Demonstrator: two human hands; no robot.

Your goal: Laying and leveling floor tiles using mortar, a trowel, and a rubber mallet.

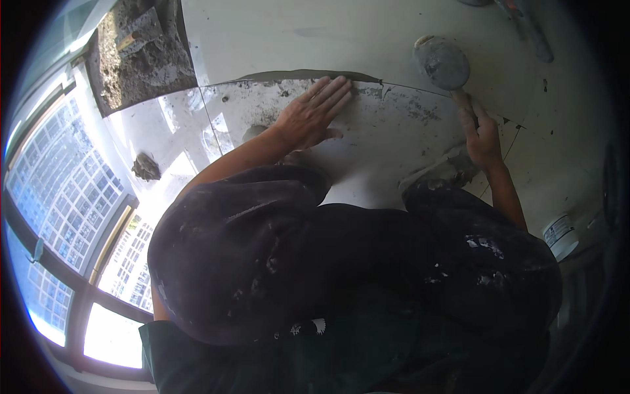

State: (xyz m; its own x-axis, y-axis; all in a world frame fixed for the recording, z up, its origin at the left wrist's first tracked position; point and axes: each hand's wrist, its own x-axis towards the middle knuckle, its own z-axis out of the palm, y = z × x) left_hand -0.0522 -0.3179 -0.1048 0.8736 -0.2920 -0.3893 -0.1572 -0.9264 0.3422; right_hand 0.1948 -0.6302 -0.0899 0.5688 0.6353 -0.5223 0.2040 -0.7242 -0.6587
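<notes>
My left hand [313, 113] lies palm down on a white, dirt-specked floor tile [387, 131], fingers outstretched, with the fingertips beside a strip of grey mortar [295, 75] along the tile's far edge. My right hand [480, 134] grips the handle of a mallet [441, 62] with a large round grey head, which rests on or just above the lighter tile [354, 39] beyond. I am kneeling in dusty dark trousers, with my shoes partly showing beneath me.
A square of rough mortar [141, 79] with a trowel [136, 34] on it lies at the upper left. A mortar lump [146, 166] sits on the left tile. More hand tools [531, 33] lie at top right, a white bucket [561, 240] stands at right, and a window [62, 177] is at left.
</notes>
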